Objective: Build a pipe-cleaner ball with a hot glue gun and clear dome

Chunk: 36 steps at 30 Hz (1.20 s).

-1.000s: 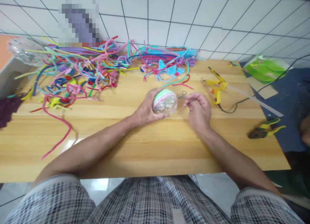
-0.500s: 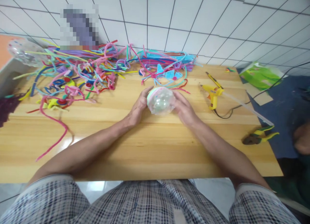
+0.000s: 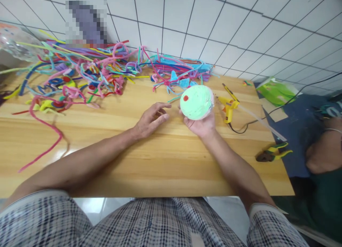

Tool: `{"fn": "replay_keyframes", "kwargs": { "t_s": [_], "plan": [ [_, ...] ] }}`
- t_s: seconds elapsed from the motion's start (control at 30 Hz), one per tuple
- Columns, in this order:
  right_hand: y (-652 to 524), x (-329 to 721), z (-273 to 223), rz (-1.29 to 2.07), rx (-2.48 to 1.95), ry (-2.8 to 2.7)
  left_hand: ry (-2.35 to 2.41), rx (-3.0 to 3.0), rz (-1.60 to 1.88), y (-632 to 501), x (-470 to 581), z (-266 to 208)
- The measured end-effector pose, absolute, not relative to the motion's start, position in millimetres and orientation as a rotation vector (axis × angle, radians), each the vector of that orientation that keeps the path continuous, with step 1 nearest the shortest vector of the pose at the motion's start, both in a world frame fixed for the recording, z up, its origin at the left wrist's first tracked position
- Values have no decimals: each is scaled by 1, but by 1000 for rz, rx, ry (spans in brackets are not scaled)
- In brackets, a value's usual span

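Observation:
My right hand (image 3: 201,124) grips a round clear plastic ball with a mint-green coiled side (image 3: 197,104) turned toward me. A small red dot sits on the left part of that green face. The clear part is now mostly hidden behind it. My left hand (image 3: 153,120) is apart from the ball, just to its left over the table, with its fingers loosely curved, separated and holding nothing. Behind the ball lie blue and pink pipe-cleaner shapes (image 3: 184,83).
A heap of colourful pipe cleaners (image 3: 88,72) covers the back left. To the right lie a yellow glue gun (image 3: 229,108), a cutter knife (image 3: 229,91) and yellow-handled pliers (image 3: 272,153). Another person's arm (image 3: 324,151) shows at the right edge. A tiled wall (image 3: 176,22) stands behind.
My left hand has let go of the ball and drawn away from it. My right hand has moved the ball rightward and turned its green side toward me.

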State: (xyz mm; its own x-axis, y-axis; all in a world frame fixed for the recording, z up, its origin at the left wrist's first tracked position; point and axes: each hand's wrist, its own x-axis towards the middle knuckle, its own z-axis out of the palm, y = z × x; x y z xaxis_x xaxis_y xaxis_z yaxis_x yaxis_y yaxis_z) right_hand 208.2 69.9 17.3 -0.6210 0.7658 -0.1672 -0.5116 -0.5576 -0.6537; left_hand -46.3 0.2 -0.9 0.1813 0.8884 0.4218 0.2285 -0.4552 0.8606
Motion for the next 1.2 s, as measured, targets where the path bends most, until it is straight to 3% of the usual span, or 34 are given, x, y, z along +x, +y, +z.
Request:
{"fn": "replay_keyframes", "kwargs": {
  "t_s": [0.4,1.0,1.1,1.2],
  "plan": [
    [55,189,26,2125,-738,-444,1018,2141,1496,6,-44,-13],
    [44,187,28,2121,-869,-845,1061,2273,1477,3,-39,-2],
    [44,188,29,2004,-882,-942,1007,2263,1461,5,-39,-4],
    [44,190,26,1668,-938,-1115,963,2202,1407,7,-42,-7]
  ]
}}
